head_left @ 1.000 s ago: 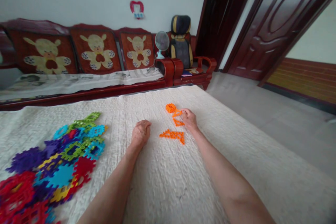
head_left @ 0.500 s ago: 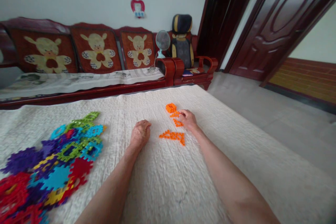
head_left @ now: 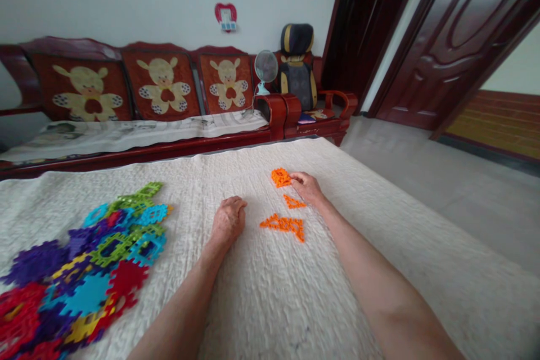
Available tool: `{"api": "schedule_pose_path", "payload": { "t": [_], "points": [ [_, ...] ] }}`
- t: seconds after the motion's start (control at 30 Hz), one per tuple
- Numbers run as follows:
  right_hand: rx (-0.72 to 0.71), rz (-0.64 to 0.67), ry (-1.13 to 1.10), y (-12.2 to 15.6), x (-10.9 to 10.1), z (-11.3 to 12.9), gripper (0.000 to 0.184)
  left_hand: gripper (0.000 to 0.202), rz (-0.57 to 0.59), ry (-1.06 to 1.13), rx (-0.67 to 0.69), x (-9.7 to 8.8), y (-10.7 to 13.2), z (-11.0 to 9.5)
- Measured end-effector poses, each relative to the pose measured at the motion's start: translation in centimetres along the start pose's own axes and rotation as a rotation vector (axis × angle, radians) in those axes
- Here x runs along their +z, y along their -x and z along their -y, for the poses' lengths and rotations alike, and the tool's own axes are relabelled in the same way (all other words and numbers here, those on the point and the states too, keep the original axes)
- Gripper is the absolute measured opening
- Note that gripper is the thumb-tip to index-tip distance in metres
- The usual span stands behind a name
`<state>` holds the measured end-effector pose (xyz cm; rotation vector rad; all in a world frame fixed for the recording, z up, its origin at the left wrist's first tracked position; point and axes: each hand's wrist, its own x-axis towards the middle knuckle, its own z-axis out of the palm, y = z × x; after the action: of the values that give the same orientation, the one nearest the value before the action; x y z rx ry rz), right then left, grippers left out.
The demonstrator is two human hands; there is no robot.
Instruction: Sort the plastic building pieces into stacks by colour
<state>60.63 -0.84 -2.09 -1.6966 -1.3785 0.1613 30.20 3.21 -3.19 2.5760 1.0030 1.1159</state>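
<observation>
My right hand (head_left: 307, 186) pinches an orange triangular interlocking piece at the right edge of a small stack of orange pieces (head_left: 280, 176). The held piece overlaps the stack, so its outline is hard to separate. Just below lies a loose orange triangle (head_left: 293, 202). Nearer to me, a row of orange pieces (head_left: 284, 225) lies flat, touching one another. My left hand (head_left: 230, 218) rests on the cream cloth to the left of these, fingers curled in, with nothing visible in them.
A heap of toothed plastic pieces (head_left: 88, 287) in red, blue, purple, green and yellow spreads over the left of the cloth-covered table (head_left: 261, 304). Beyond the far edge stand a wooden sofa (head_left: 169, 143), a small fan (head_left: 266, 67) and an armchair (head_left: 298, 87).
My right hand has carried the orange triangle slightly up and onto the orange stack. My left hand stays in place, and the whole view has shifted slightly.
</observation>
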Motion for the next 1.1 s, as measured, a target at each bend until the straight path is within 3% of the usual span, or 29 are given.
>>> {"api": "schedule_pose_path", "payload": {
  "t": [0.37,0.43,0.57,0.67,0.9,1.1],
  "points": [
    [0.04,-0.139,0.042,1.0,-0.5,1.3,0.015,0.029,0.004,0.032,-0.026,-0.2,-0.2,0.3],
    [0.038,-0.034,-0.012,1.6,-1.4,1.7,0.017,0.029,0.004,0.049,-0.043,-0.2,-0.2,0.4],
    [-0.01,0.438,-0.04,2.8,-4.4,2.9,0.026,0.029,0.009,0.059,-0.061,-0.3,-0.3,0.4],
    [-0.107,0.563,0.089,3.7,-5.8,3.9,0.037,0.029,0.009,0.056,-0.061,-0.3,-0.3,0.3],
    [-0.284,0.51,0.207,4.6,-5.4,4.8,0.026,0.03,0.012,0.047,-0.053,-0.3,-0.4,0.3],
    [-0.148,0.264,0.165,4.5,-4.8,3.7,0.027,0.029,0.0,0.056,-0.033,-0.4,-0.4,0.1]
  ]
}}
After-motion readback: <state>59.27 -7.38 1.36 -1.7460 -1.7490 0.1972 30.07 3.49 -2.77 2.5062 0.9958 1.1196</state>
